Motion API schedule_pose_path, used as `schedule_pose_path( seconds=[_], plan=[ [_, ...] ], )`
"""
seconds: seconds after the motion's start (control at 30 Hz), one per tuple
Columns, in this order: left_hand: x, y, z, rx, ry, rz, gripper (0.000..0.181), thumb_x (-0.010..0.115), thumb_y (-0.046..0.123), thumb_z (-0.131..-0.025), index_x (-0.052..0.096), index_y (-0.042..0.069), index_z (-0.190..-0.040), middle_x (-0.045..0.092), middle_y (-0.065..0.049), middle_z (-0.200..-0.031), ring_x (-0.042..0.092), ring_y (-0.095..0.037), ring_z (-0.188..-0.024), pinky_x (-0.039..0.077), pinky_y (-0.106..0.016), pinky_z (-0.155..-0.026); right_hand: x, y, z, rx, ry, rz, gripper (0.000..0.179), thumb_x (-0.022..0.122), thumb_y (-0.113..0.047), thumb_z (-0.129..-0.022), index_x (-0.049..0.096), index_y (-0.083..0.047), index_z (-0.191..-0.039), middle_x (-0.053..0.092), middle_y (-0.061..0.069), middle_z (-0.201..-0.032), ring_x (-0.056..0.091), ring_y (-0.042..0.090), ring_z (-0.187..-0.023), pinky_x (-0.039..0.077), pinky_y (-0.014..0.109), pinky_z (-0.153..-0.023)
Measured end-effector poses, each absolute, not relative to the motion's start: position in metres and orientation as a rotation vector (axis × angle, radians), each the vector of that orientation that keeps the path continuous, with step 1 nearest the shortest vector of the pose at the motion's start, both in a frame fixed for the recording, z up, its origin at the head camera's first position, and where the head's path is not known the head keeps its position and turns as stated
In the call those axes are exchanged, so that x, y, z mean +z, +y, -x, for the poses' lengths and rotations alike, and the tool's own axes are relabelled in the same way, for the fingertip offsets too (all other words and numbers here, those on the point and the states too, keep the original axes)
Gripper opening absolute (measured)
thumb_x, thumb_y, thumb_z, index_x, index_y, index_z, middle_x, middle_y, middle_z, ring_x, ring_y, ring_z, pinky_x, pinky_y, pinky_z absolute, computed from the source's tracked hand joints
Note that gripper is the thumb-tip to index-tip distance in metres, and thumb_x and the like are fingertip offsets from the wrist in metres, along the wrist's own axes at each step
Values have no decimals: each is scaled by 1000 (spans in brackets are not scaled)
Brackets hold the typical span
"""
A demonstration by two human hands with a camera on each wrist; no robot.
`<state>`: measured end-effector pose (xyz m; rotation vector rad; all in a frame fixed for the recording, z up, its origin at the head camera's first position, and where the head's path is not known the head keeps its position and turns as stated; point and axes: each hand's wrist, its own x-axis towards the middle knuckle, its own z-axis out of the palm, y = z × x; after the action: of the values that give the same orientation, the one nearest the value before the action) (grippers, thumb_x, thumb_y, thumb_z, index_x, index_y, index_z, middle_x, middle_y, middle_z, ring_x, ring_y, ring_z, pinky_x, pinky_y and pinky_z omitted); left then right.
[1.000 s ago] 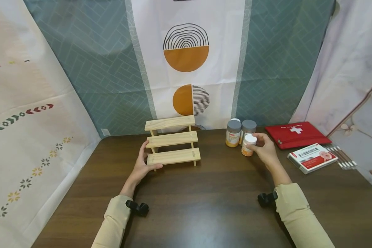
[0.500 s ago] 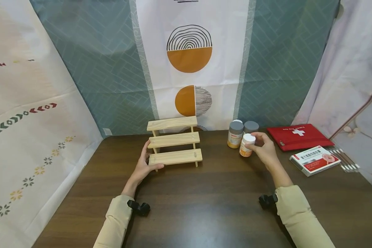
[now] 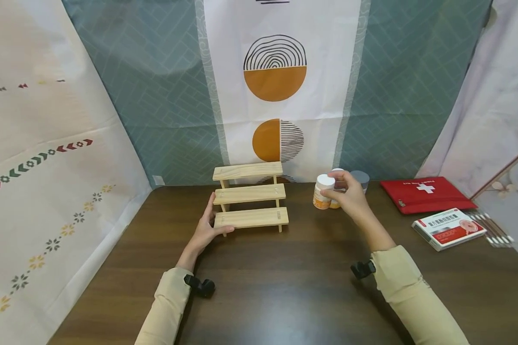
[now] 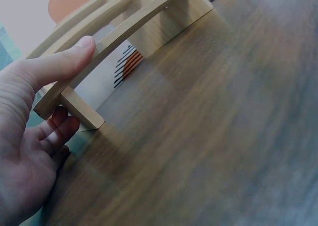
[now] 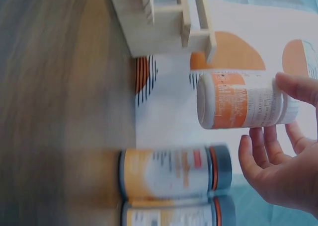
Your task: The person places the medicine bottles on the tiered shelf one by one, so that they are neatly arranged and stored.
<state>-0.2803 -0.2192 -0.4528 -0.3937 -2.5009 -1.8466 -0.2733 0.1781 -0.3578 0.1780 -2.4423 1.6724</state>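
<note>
A pale wooden three-tier rack stands left of the middle of the table. My left hand grips its left end; in the left wrist view the thumb lies over a shelf edge and fingers curl underneath by a leg. My right hand pinches a small white pill bottle with an orange label near its cap. The right wrist view shows this bottle off the table, between the rack and two grey-lidded supplement bottles. In the head view my right hand partly hides those bottles.
At the right lie a red first-aid pouch, a red-and-white medicine box and several thin swab-like sticks. A patterned curtain hangs along the table's back edge. One grey lid shows behind my right hand.
My right hand has lifted the pill bottle and carried it left, past the front of the grey-lidded bottles. The left hand keeps its grip on the rack. The head view has shifted slightly.
</note>
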Motion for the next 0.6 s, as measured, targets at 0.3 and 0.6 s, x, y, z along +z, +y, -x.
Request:
schedule_pose_path(
  seconds=[0.3, 0.6],
  plan=[
    [-458, -221, 283, -1841, -2482, 411, 116, 78, 3, -81, -3, 39, -156, 56, -22, -111, 60, -13, -85, 48, -25, -80, -343, 134, 294, 1792, -2408, -255, 55, 69, -12, -86, 45, 1, -134, 47, 23, -135, 50, 37, -119, 43, 45, -97],
    [-440, -217, 273, -1895, -2471, 414, 114, 76, -3, -80, -3, 22, -159, 57, -27, -111, 60, -12, -82, 48, -25, -75, -311, 88, 312, 1862, -2353, -358, 53, 70, -11, -86, 48, -5, -134, 48, 17, -134, 49, 33, -119, 45, 43, -93]
  ],
)
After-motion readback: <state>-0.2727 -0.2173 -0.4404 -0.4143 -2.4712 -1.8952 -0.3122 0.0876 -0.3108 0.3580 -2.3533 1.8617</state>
